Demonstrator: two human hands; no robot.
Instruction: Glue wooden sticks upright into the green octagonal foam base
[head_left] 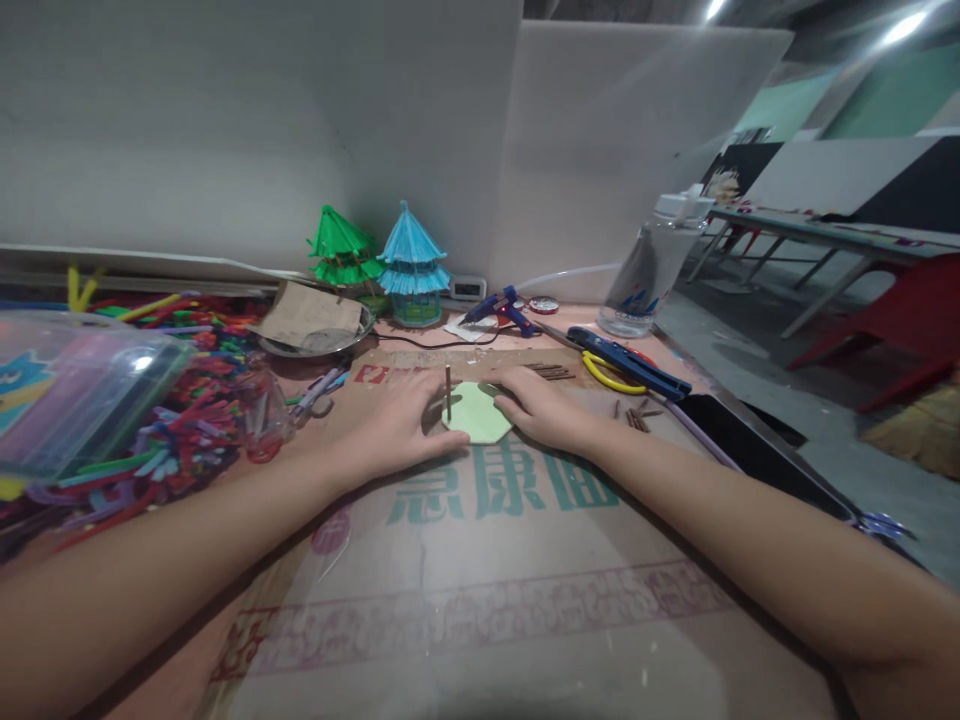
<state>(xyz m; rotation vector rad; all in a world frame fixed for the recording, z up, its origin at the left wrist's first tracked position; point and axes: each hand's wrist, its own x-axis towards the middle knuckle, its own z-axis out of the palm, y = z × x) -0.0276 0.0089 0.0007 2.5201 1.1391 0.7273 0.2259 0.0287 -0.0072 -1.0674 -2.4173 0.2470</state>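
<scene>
A pale green octagonal piece (480, 412) lies flat on the printed cardboard, with a thin brown stick (448, 393) upright at its left edge. My left hand (405, 425) curves round the left side of the octagon, thumb along the front edge and fingers behind the stick. From the right, my right hand (538, 408) rests bent fingers and thumb against the octagon's opposite edge. Between them the two hands hold the piece; some fingertips are hidden. Short brown sticks (551, 371) lie just behind my right hand, and more loose brown sticks (640, 415) lie to its right.
A blue glue gun (501, 308), a clear bottle (637, 275) and yellow-handled pliers (611, 375) stand or lie behind. Green (341, 248) and blue (412, 262) little pavilions stand at the back. Colourful pipe cleaners (214, 385) and a plastic box (82, 390) fill the left.
</scene>
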